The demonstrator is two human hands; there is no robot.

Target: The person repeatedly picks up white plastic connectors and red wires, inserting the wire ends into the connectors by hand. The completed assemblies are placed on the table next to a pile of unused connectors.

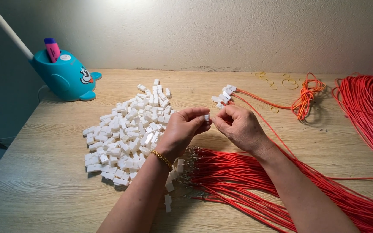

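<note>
White plastic connector [207, 117] pinched in left hand [182, 129] fingertips, above mid-table. Right hand [238, 126] fingers closed just beside it, apparently on a thin red wire, hard to tell. Heap of white connectors [126, 133] left of hands; red wires [247, 177] at near edge. Teal whale-shaped holder [65, 75] at far left corner, pink highlighter [52, 48] inside.
</note>
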